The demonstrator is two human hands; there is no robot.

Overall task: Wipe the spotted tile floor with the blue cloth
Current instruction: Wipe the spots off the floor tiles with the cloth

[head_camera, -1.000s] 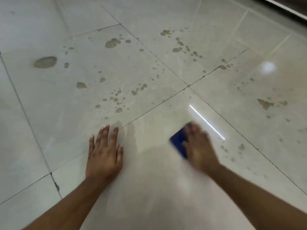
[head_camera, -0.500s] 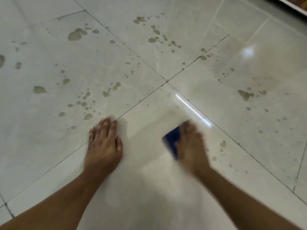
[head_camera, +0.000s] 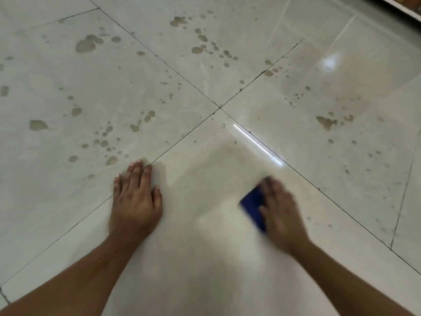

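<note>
Blue cloth (head_camera: 252, 205): 1, under blurred right hand (head_camera: 281, 209), grip unclear; left hand (head_camera: 136, 201) flat, fingers straight.

The left hand (head_camera: 134, 199) lies flat, palm down, with its fingers straight and close together. The right hand (head_camera: 281, 213) is blurry. It looks palm down with the fingers pointing forward. Both bare arms reach in from the bottom corners.
</note>
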